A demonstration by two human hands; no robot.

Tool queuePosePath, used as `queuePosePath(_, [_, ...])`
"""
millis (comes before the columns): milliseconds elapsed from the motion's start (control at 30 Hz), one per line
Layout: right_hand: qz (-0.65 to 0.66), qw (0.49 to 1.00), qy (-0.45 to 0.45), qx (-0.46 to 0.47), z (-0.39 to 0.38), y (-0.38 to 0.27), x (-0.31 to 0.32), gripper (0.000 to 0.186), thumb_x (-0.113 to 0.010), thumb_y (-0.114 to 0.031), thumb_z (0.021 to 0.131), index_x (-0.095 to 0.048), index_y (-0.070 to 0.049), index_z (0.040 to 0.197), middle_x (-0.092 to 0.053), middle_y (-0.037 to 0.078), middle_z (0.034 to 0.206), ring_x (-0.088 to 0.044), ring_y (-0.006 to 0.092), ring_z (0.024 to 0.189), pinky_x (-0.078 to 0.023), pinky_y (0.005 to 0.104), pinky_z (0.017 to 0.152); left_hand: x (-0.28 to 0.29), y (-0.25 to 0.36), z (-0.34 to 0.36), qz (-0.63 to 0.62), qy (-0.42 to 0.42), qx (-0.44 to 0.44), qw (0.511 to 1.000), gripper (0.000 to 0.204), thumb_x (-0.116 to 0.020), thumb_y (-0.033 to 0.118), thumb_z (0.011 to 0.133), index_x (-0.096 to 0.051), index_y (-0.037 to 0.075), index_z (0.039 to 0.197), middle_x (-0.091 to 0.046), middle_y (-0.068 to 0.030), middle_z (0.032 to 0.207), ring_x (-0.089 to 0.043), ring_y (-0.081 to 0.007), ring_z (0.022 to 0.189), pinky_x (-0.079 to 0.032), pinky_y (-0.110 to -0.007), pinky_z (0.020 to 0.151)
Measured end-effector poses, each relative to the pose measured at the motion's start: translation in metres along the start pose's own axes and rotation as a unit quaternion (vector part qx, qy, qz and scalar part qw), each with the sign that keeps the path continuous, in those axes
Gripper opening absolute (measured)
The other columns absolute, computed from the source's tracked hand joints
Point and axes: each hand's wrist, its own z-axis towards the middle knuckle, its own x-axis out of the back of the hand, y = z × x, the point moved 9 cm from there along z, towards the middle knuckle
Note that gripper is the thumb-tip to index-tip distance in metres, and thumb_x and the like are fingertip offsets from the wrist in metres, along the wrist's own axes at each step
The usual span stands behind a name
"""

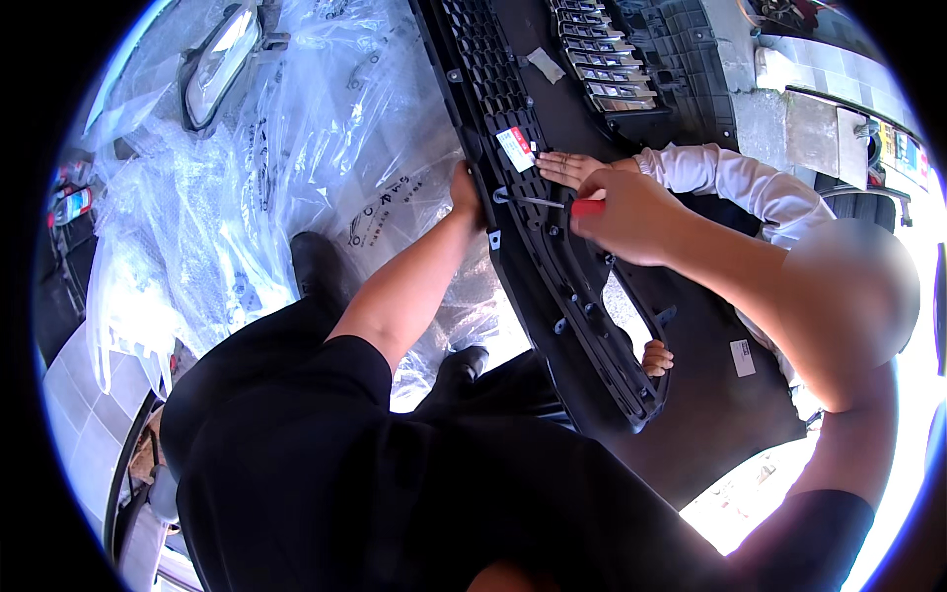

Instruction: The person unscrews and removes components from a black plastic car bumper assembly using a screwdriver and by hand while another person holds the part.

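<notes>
Black plastic grille panel [543,259], honeycomb mesh in its upper part, slants through mid-view. Right hand [631,219]: closed round 1 red-handled screwdriver [589,208], slim metal shaft reaching panel's left side. Left hand [468,195]: against panel's left edge; fingers hidden, closure cannot be told. 1 white-and-red label [515,150] on mesh; crinkled clear film [345,109] bears dark print.

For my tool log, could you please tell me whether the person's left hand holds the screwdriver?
No, the right hand holds the red-handled screwdriver, while the left hand touches the black grille.
</notes>
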Motion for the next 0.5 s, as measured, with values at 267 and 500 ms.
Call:
queuePosePath(267, [-0.389, 0.854, 0.167, 0.303, -0.026, -0.052, -0.008, 0.019, -0.068, -0.012, 0.086, -0.073, -0.004, 0.102, -0.073, 0.013, 0.104, -0.071, 0.0286, 0.099, -0.055, 0.0396, 0.086, -0.002, -0.006, 0.005, -0.067, -0.001, 0.043, 0.997, 0.049, -0.038, 0.042, 0.104, -0.062, 0.002, 0.116, -0.071, -0.0147, 0.105, -0.071, -0.0280, 0.094, -0.056, -0.045, 0.089])
queuePosePath(500, [-0.150, 0.972, 0.127, 0.125, 0.000, -0.028, 0.003, 0.026, -0.071, -0.022, 0.090, -0.076, -0.009, 0.111, -0.075, 0.015, 0.091, -0.073, 0.0306, 0.090, -0.058, 0.0425, 0.076, 0.010, -0.010, 0.027, -0.053, -0.006, 0.024, 0.998, 0.055, -0.037, 0.046, 0.104, -0.066, 0.001, 0.117, -0.072, -0.0157, 0.108, -0.070, -0.0297, 0.098, -0.055, -0.046, 0.092])
